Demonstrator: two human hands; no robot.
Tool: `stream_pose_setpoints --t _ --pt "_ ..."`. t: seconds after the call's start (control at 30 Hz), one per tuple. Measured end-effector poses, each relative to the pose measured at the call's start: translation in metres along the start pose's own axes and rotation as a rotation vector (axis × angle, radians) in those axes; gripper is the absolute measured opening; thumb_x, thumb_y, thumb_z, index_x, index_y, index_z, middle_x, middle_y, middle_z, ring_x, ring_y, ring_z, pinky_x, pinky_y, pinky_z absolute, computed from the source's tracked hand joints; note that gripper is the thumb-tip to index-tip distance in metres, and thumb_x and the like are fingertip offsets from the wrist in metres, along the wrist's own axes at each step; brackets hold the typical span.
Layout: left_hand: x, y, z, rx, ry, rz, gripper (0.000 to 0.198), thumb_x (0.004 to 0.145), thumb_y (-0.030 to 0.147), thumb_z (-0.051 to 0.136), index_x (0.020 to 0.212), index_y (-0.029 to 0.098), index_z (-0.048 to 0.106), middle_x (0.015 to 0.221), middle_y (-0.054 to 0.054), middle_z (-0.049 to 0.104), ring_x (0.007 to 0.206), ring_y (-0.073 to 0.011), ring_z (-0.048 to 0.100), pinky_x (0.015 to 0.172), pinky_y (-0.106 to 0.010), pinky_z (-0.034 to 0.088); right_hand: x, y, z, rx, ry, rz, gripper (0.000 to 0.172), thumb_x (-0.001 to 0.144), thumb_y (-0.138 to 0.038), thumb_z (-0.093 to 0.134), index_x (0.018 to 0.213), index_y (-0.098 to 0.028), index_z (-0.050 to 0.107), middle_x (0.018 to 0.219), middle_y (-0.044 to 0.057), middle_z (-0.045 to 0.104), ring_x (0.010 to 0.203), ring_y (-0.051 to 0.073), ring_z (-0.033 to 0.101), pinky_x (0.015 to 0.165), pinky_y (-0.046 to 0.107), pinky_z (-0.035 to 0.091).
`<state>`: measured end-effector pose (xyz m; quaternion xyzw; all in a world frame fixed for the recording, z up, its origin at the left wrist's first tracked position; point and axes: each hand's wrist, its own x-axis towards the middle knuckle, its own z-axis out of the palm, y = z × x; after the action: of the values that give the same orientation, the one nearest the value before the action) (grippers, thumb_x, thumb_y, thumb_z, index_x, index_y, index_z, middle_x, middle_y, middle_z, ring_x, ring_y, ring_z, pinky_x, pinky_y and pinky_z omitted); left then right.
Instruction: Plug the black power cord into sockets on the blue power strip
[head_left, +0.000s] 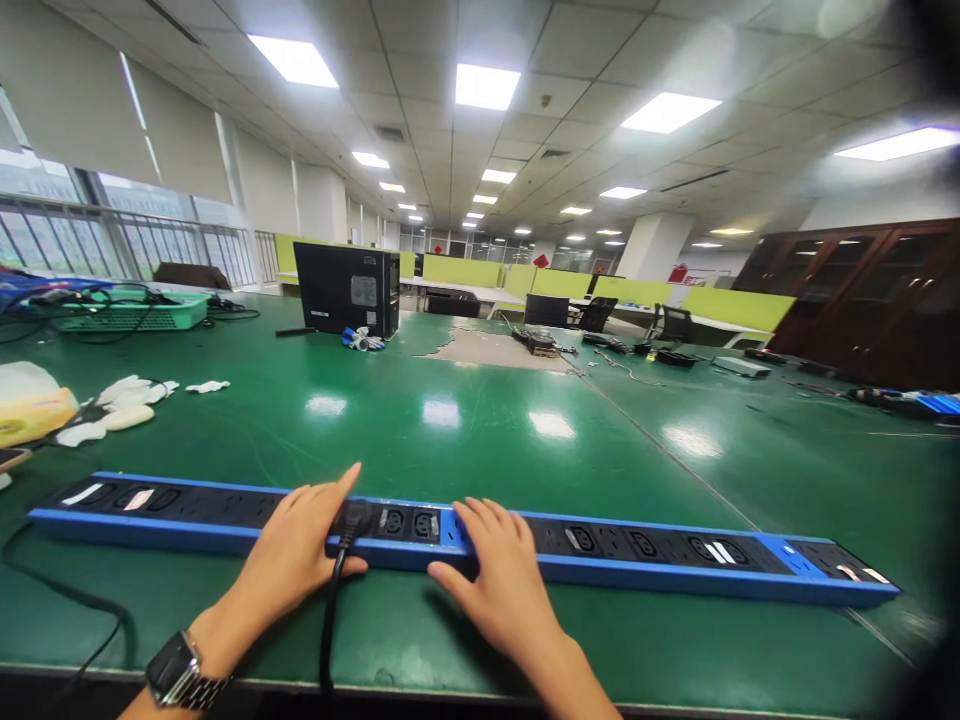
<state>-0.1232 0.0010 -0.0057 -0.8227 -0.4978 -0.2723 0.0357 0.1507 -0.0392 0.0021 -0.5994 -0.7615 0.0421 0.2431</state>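
A long blue-and-black power strip (pixel 615 570) lies across the green table in front of me. My left hand (pixel 300 530) spans the strip left of its middle, the thumb along the near side and the index finger pointing up past the far edge. Close beside that hand, a black plug (pixel 357 518) stands in the strip, and its power cord (pixel 328 620) runs down over the table's near edge. To the right, my right hand (pixel 499 565) grips the strip across its width, fingers over the top and thumb at the near side. Its palm hides some sockets.
On the green table (pixel 420 440), a black computer case (pixel 349 290) stands at the back with gloves (pixel 362 339) beside it. A green basket (pixel 135 312) of cables is at the far left. White scraps (pixel 135 392) lie nearer. A thin cable (pixel 67 595) trails at front left.
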Motion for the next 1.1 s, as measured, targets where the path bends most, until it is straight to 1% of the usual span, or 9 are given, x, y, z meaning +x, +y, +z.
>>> stream_pose_setpoints --t 0.1,0.17,0.27,0.33,0.43,0.53,0.63,0.73,1.1 --pt "0.000 0.000 0.004 0.035 0.010 0.022 0.095 0.074 0.048 0.072 0.151 0.023 0.023 0.118 -0.012 0.066 0.103 -0.0307 0.063 0.094 -0.044 0.046 0.018 -0.041 0.011 0.103 0.000 -0.096 0.060 0.079 -0.049 0.066 0.131 -0.022 0.053 0.134 0.009 0.058 0.126 0.032 0.046 0.109 0.056 0.027" --pt "-0.001 0.000 0.006 0.046 0.010 0.031 0.087 0.078 0.038 0.066 0.151 0.022 0.021 0.121 -0.012 0.065 0.107 -0.0300 0.062 0.098 -0.046 0.043 0.032 -0.064 0.021 0.172 0.013 -0.163 0.057 0.080 -0.044 0.066 0.131 -0.022 0.052 0.130 0.008 0.060 0.121 0.029 0.049 0.107 0.053 0.030" --pt "-0.002 0.000 0.008 0.058 0.017 0.024 0.080 0.079 0.016 0.051 0.151 0.024 0.018 0.127 -0.009 0.063 0.113 -0.0267 0.060 0.104 -0.048 0.039 0.047 -0.084 0.035 0.219 0.020 -0.271 0.047 0.079 -0.032 0.065 0.125 -0.026 0.055 0.117 0.003 0.066 0.109 0.024 0.054 0.102 0.047 0.035" --pt "-0.003 0.001 0.008 0.062 0.017 0.024 0.082 0.077 0.013 0.049 0.151 0.025 0.017 0.126 -0.008 0.063 0.113 -0.0258 0.061 0.104 -0.047 0.040 0.052 -0.088 0.039 0.249 0.054 -0.311 0.038 0.081 -0.026 0.063 0.118 -0.027 0.059 0.109 0.000 0.069 0.103 0.021 0.055 0.097 0.043 0.037" --pt "-0.003 0.001 0.007 0.069 0.000 0.031 0.087 0.078 0.023 0.061 0.152 0.024 0.014 0.123 -0.010 0.064 0.110 -0.0281 0.061 0.102 -0.049 0.041 0.051 -0.078 0.034 0.357 0.214 -0.257 0.030 0.086 -0.026 0.059 0.116 -0.026 0.060 0.110 0.001 0.068 0.100 0.018 0.057 0.092 0.037 0.040" --pt "-0.002 0.002 0.007 0.076 0.002 0.024 0.100 0.074 0.036 0.074 0.152 0.024 0.013 0.119 -0.011 0.066 0.109 -0.0303 0.061 0.101 -0.051 0.042 0.042 -0.049 0.020 0.379 0.320 -0.114 0.032 0.091 -0.035 0.052 0.119 -0.023 0.060 0.111 0.006 0.068 0.100 0.020 0.058 0.090 0.036 0.043" --pt "-0.002 0.003 0.006 0.063 0.015 0.022 0.103 0.072 0.042 0.077 0.152 0.026 0.013 0.119 -0.010 0.066 0.109 -0.0297 0.061 0.101 -0.050 0.041 0.027 -0.011 0.010 0.306 0.250 0.033 0.036 0.092 -0.042 0.048 0.118 -0.021 0.062 0.102 0.009 0.068 0.092 0.021 0.061 0.085 0.037 0.047" --pt "-0.002 0.004 0.006 0.058 0.022 0.018 0.103 0.072 0.044 0.078 0.152 0.026 0.016 0.120 -0.010 0.066 0.109 -0.0294 0.062 0.102 -0.051 0.041 0.014 0.013 0.007 0.282 0.203 0.036 0.036 0.093 -0.042 0.046 0.119 -0.022 0.061 0.103 0.008 0.067 0.095 0.021 0.062 0.088 0.036 0.047" --pt "-0.004 0.004 0.008 0.071 0.042 0.031 0.092 0.075 0.043 0.074 0.150 0.026 0.024 0.127 -0.010 0.063 0.114 -0.0295 0.060 0.103 -0.051 0.040 0.009 0.001 0.000 0.015 0.108 -0.098 0.027 0.092 -0.034 0.049 0.114 -0.023 0.062 0.095 0.008 0.067 0.087 0.022 0.056 0.080 0.037 0.044"
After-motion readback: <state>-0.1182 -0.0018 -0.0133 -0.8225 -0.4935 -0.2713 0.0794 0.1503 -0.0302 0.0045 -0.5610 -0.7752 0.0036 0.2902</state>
